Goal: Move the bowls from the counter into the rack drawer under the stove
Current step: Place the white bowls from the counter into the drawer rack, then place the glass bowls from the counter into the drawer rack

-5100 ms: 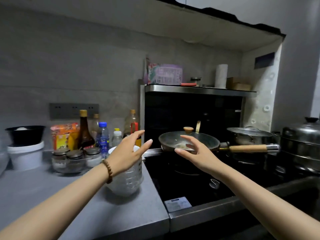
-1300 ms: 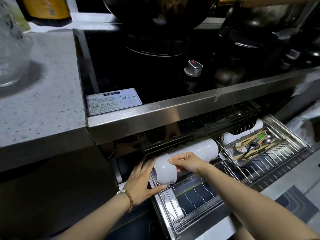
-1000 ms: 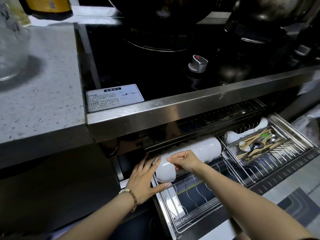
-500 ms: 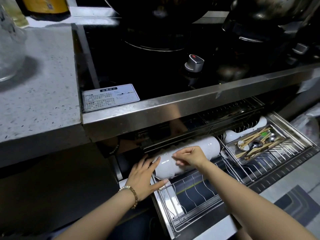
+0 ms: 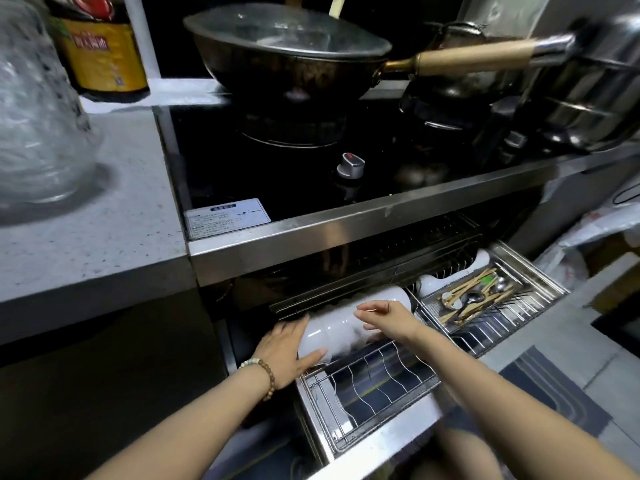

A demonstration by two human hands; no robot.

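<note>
Lying on their sides, white bowls are lined up in the open rack drawer under the stove.
The row's near end is touched by the flat, open left hand; the right hand is held over the row with fingers spread, gripping nothing.
</note>
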